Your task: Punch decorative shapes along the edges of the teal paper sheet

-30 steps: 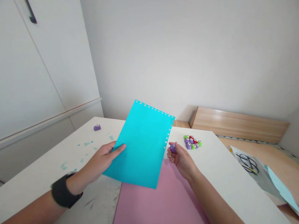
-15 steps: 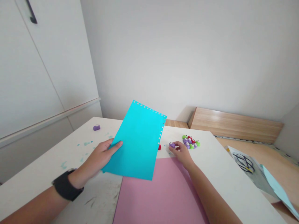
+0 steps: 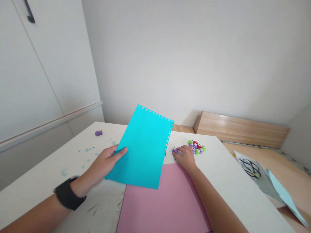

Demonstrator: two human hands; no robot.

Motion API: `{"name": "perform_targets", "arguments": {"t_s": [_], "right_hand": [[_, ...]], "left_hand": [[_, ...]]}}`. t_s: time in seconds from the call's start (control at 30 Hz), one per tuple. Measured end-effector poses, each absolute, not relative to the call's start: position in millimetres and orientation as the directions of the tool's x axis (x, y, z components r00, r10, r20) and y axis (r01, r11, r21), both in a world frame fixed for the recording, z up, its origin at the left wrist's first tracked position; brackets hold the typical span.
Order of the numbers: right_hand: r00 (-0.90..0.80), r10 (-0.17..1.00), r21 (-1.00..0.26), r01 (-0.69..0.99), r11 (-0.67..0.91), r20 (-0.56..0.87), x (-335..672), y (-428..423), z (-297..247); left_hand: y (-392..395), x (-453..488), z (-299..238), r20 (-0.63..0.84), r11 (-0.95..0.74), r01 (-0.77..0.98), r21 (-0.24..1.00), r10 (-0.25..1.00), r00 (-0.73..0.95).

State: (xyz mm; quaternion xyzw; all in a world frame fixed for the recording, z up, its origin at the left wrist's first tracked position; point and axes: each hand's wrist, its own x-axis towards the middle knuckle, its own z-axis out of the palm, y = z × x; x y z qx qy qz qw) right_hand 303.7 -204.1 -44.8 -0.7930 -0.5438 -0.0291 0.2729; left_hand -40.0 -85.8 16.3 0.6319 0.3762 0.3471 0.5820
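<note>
My left hand (image 3: pixel 104 165) grips the lower left edge of a turquoise paper sheet (image 3: pixel 143 149), thumb on top, and holds it tilted above the table. Small punched holes run along the sheet's top and right edges. My right hand (image 3: pixel 185 158) rests low on the table, its fingers pinching a small purple craft punch (image 3: pixel 175 150) next to the sheet's right edge. Just behind that hand lies a tight cluster of several green, red and purple craft punches (image 3: pixel 196 147). A small red piece (image 3: pixel 165 152) shows partly behind the sheet's edge.
A pink sheet (image 3: pixel 162 200) lies at the table's front. Another purple punch (image 3: pixel 98 132) sits at the back left of the white table (image 3: pixel 60 161), which bears turquoise smears. A wooden board (image 3: pixel 243 132) stands behind it; a patterned bag (image 3: pixel 252 170) lies beyond the right edge.
My right hand has come down from the air to the table with the purple punch, moving toward the sheet's right edge. The turquoise sheet has shifted slightly left, still in my left hand.
</note>
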Motion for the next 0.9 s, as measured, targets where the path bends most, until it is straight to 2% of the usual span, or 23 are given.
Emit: {"name": "perform_targets", "arguments": {"t_s": [0.1,0.2,0.3,0.4,0.5,0.77,0.9], "right_hand": [[0.386,0.848,-0.367,0.896,-0.25,0.364,306.0,-203.7,-45.7],[0.38,0.798,-0.341,0.91,-0.233,0.468,319.7,-208.7,-40.5],[0.422,0.725,-0.258,0.907,-0.334,0.544,343.2,-221.3,-33.3],[0.495,0.711,-0.149,0.858,-0.492,0.5,362.4,-234.0,-30.0],[0.524,0.724,-0.072,0.829,-0.555,0.45,367.8,-239.4,-30.0],[0.465,0.774,0.011,0.855,-0.519,0.431,354.3,-236.1,-32.2],[0.385,0.817,0.01,0.902,-0.431,0.429,345.2,-232.8,-32.3]], "left_hand": [[-86.0,-40.6,15.8,-0.014,-0.03,0.08,0.996,0.87,0.493],[-86.4,-41.4,16.1,-0.032,-0.01,0.077,0.997,0.856,0.516],[-87.4,-41.3,17.3,-0.04,0.014,0.054,0.998,0.849,0.526],[-89.1,-40.1,18.9,-0.04,0.024,0.037,0.999,0.851,0.524],[-91.0,-38.9,20.2,-0.056,0.044,0.036,0.998,0.853,0.518],[-89.5,-40.5,22.9,-0.041,0.036,0.021,0.999,0.874,0.485],[-79.2,-44.9,29.3,-0.04,0.068,-0.049,0.996,0.902,0.43]]}}
